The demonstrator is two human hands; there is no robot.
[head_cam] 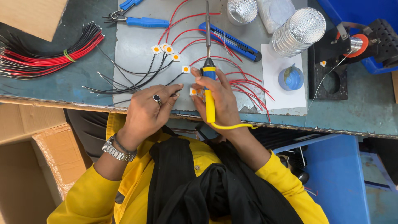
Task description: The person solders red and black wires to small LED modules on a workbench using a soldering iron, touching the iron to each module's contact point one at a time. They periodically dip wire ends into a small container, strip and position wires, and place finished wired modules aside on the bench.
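Observation:
My right hand [219, 99] grips a soldering iron [208, 68] with a blue and yellow handle; its metal shaft points away from me across the grey metal sheet [137, 45]. My left hand [147, 108], with a ring and a wristwatch, pinches a thin black wire [124, 99] near the bench's front edge. Between the two hands lies a small white square LED chip [193, 91] with an orange centre. Several more such chips [166, 49] lie beyond, each joined to red and black wires.
A tied bundle of red and black wires [45, 54] lies at the left. Blue pliers [141, 20], a blue utility knife [230, 41], two ribbed metal reflectors [300, 31], a blue tape roll [290, 78] and a black fixture [331, 79] stand around. Cardboard boxes [33, 166] sit lower left.

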